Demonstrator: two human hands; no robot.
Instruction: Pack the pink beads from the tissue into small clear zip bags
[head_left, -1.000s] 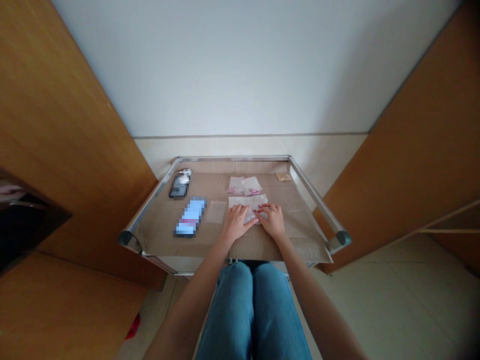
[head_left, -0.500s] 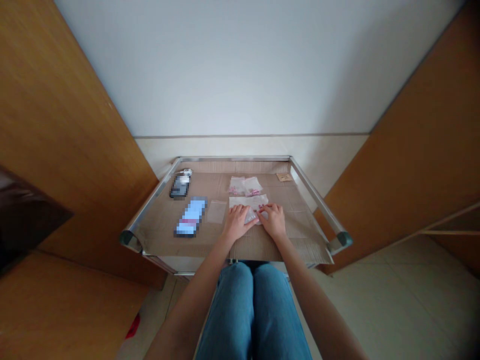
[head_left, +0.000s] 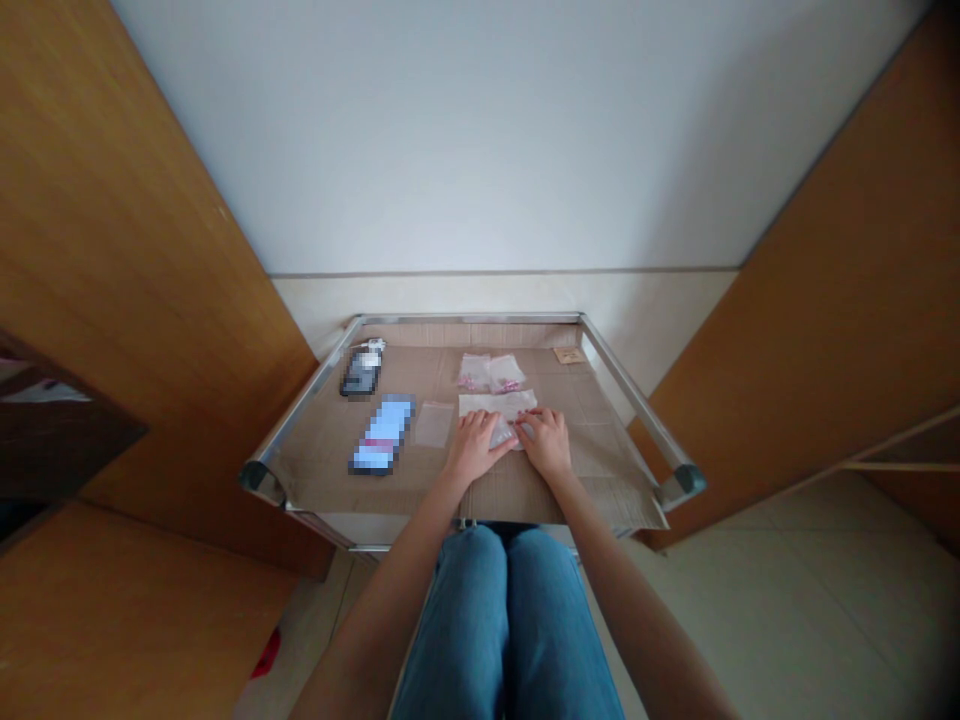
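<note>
A small clear plastic bag (head_left: 501,432) lies on white paper (head_left: 491,402) between my hands. My left hand (head_left: 474,443) rests at its left side, fingers bent onto the paper and thumb along the bag's near edge; it holds the bag there. Close against its right side is my right hand (head_left: 549,440), fingers curled down and thumb near the left thumb. What its fingertips pinch is too small to make out. Some tiny red pieces (head_left: 523,411) show on the paper by the right fingertips. Beyond the paper lie two clear bags with pink-red pieces (head_left: 474,372) (head_left: 508,374).
A flat clear bag (head_left: 433,424) lies left of my hands, beside a lit phone (head_left: 382,435). A dark device (head_left: 361,372) sits at the back left, a small brown card (head_left: 568,355) at the back right. Metal rails (head_left: 637,400) border the cardboard-covered top (head_left: 330,490).
</note>
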